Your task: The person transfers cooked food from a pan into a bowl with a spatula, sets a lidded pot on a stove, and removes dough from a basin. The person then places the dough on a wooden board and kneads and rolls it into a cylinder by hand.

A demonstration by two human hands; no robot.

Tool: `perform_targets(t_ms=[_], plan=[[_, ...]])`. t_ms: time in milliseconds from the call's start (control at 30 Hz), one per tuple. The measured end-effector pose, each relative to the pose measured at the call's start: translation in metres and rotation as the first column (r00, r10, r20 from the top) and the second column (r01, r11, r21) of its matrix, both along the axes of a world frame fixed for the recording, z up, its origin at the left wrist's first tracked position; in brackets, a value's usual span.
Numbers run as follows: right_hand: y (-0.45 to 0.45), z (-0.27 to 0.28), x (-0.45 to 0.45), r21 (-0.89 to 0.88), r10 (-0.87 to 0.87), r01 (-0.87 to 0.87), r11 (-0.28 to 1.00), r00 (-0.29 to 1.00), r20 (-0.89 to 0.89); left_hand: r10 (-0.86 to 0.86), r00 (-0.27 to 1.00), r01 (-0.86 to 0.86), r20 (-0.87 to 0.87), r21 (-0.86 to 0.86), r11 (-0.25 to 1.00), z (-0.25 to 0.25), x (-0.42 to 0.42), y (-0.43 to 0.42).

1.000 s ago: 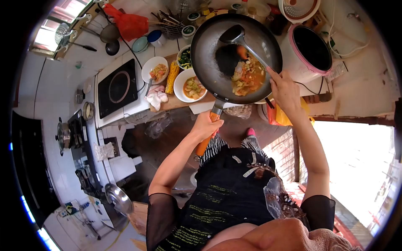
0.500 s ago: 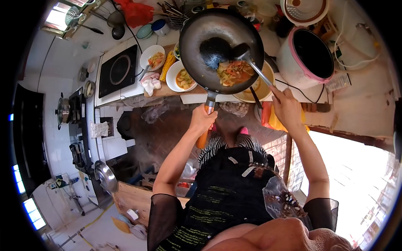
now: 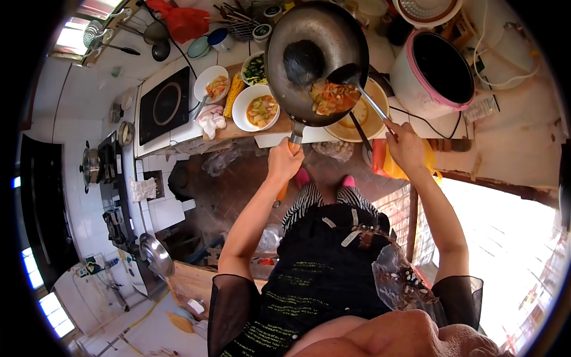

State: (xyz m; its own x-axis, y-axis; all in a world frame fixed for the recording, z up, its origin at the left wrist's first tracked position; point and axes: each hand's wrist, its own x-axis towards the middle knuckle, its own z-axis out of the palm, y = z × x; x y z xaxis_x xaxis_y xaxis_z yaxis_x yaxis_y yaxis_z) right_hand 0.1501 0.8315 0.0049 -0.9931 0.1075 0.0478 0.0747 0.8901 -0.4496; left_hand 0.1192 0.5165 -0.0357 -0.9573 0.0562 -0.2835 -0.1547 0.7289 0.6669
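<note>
My left hand (image 3: 285,160) is wrapped round the orange handle of a dark wok (image 3: 333,35). The wok is tilted, with cooked vegetables (image 3: 333,98) gathered at its lower right, above a large cream-coloured bowl (image 3: 376,98). In my right hand (image 3: 407,143) is the handle of a spatula (image 3: 373,105), its black head against the wok's right side beside the food. Left of the wok are a white bowl of vegetables in broth (image 3: 262,112) and a bowl of greens (image 3: 254,68).
A smaller bowl (image 3: 211,84), corn (image 3: 234,95) and a cloth (image 3: 211,121) lie further left, near a black induction cooktop (image 3: 165,107). An open rice cooker (image 3: 440,68) stands at the right. Yellow and red bags (image 3: 395,163) hang below the counter edge.
The wok has moved left and is more tilted, uncovering the cream bowl. The food has gathered in a smaller heap, and the spatula head has moved from the wok's far side to beside the food.
</note>
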Motion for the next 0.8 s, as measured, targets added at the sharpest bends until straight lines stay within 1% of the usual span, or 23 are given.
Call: perform_targets(t_ms=[67,100,167,200,267,300,367,500,567,600,667,700,800], plan=[[0.001,-0.002,0.010,-0.151,-0.036,0.052,0.987,0.994,0.106,-0.048,0.994,0.033,-0.100,-0.147,0.989,0.007,-0.002,0.002],[0.001,-0.003,0.012,-0.154,-0.044,0.060,0.986,0.993,0.107,-0.057,0.993,0.042,-0.099,-0.150,0.988,0.007,-0.003,0.003],[0.001,-0.008,0.017,-0.253,-0.001,0.007,0.967,1.000,0.026,-0.071,0.991,0.041,-0.117,-0.244,0.969,0.008,-0.005,0.003],[0.001,-0.010,0.016,-0.256,-0.013,0.019,0.966,1.000,0.027,-0.083,0.990,0.053,-0.115,-0.247,0.968,0.009,-0.006,0.004],[0.001,-0.011,0.013,-0.403,0.055,-0.035,0.915,0.998,0.038,-0.094,0.990,0.059,-0.109,-0.286,0.956,0.013,-0.006,0.005],[0.001,-0.016,0.014,-0.405,0.048,-0.029,0.914,0.998,0.036,-0.102,0.989,0.066,-0.110,-0.289,0.955,0.013,-0.007,0.006],[0.001,-0.032,0.020,-0.422,0.057,-0.071,0.904,0.997,-0.044,-0.102,0.988,0.064,-0.115,-0.292,0.954,0.010,-0.006,0.006],[0.011,-0.062,0.036,-0.412,0.069,-0.091,0.906,0.995,-0.068,-0.111,0.988,0.074,-0.109,-0.296,0.952,0.010,-0.005,0.010],[0.014,-0.070,0.041,-0.463,0.046,-0.084,0.882,0.995,-0.092,-0.100,0.990,0.065,-0.102,-0.300,0.952,0.011,-0.006,0.011],[0.010,-0.067,0.041,-0.476,0.061,-0.097,0.874,0.994,-0.091,-0.086,0.991,0.050,-0.099,-0.314,0.948,0.011,-0.006,0.010],[0.006,-0.050,0.038,-0.544,0.011,-0.045,0.838,0.998,-0.065,-0.083,0.994,0.058,-0.066,-0.313,0.948,0.010,-0.008,0.013],[0.002,-0.050,0.034,-0.553,0.023,-0.056,0.832,0.997,-0.067,-0.071,0.995,0.046,-0.067,-0.323,0.945,0.011,-0.008,0.014],[-0.010,-0.054,0.027,-0.569,0.012,-0.068,0.819,0.995,-0.102,-0.059,0.994,0.030,-0.094,-0.278,0.960,0.015,-0.008,0.018]])
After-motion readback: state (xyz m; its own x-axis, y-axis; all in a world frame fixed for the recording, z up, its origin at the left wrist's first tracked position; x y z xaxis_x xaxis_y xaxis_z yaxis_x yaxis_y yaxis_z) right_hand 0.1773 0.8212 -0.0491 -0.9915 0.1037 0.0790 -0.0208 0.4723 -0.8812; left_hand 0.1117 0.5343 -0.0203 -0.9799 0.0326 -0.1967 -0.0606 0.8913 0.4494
